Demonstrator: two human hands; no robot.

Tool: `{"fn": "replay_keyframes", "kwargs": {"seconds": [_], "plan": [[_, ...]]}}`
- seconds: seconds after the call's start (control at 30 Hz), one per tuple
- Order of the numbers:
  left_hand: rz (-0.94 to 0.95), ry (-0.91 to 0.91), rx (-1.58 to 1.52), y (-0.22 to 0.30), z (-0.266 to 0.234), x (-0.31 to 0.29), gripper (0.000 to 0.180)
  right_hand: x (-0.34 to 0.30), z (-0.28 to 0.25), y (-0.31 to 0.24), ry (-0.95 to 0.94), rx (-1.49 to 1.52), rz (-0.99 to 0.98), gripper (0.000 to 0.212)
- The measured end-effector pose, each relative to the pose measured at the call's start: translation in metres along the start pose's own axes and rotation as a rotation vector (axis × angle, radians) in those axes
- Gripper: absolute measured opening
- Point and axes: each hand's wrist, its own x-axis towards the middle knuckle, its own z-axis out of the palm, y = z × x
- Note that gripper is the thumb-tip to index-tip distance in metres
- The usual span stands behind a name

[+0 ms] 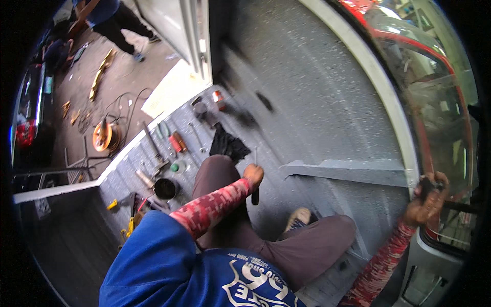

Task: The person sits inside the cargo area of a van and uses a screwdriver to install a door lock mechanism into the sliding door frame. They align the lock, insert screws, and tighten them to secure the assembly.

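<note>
The left hand [253, 176] is closed around a screwdriver [255, 198] near the knee [217, 166]; the right hand [429, 205] grasps a dark piece [425, 188] beside the pale frame [407, 138]. The work seems unfinished; how much is left, one cannot tell.

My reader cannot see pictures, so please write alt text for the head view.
A seated person grips a dark-handled tool in the left hand and a small dark object in the right hand. Scattered tools and a black cloth lie on the grey floor.
</note>
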Motion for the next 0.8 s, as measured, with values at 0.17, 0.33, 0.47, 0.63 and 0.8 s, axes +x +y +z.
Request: {"fn": "replay_keyframes", "kwargs": {"seconds": [0.17,0.33,0.47,0.63,0.8], "plan": [[-0.031,0.009,0.347,0.012,-0.011,-0.001,0.037,-0.004,-0.012,0.011,0.044,-0.008,0.009,0.054],[-0.108,0.111,0.554,-0.006,-0.007,0.004,0.029,-0.007,-0.020,0.009,-0.007,-0.008,0.014,0.058],[-0.106,0.117,0.636,-0.045,-0.011,0.029,0.028,-0.005,-0.017,0.004,-0.177,-0.083,0.014,0.053],[-0.205,0.198,0.532,-0.045,-0.042,0.033,0.040,-0.003,0.001,-0.002,-0.145,-0.141,0.046,0.075],[-0.136,0.582,-0.222,0.054,-0.045,0.002,0.029,-0.005,0.019,-0.022,-0.139,-0.122,0.018,0.067]]}}
